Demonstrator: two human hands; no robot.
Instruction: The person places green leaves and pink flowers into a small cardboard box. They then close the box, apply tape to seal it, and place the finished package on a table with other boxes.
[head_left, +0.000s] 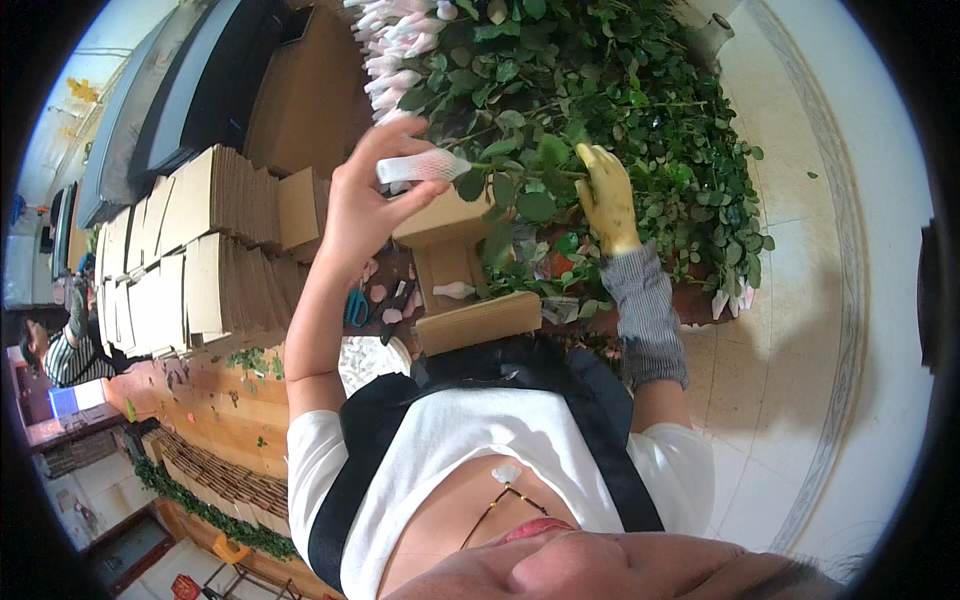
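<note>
A rose stem (517, 174) with green leaves lies across the view before me, its flower head inside a white foam net sleeve (424, 166). My bare left hand (364, 195) is around the sleeved head, thumb and forefinger spread wide on either side of it. In a stained yellow glove, my right hand (609, 199) closes on the leafy stem farther along. Beneath them stands an open cardboard box or stand (478, 322), with another netted flower head (454, 290) by it. A thick pile of leafy rose stems (645, 97) lies beyond, with sleeved heads (390, 82) along its left side.
Teal-handled scissors (357, 307), a black-handled tool (391, 313) and loose petals lie left of the box. Stacked cardboard sheets (187, 202) rise farther left. Beneath my left arm is a container of white pieces (371, 364). Another person (75, 356) is at far left.
</note>
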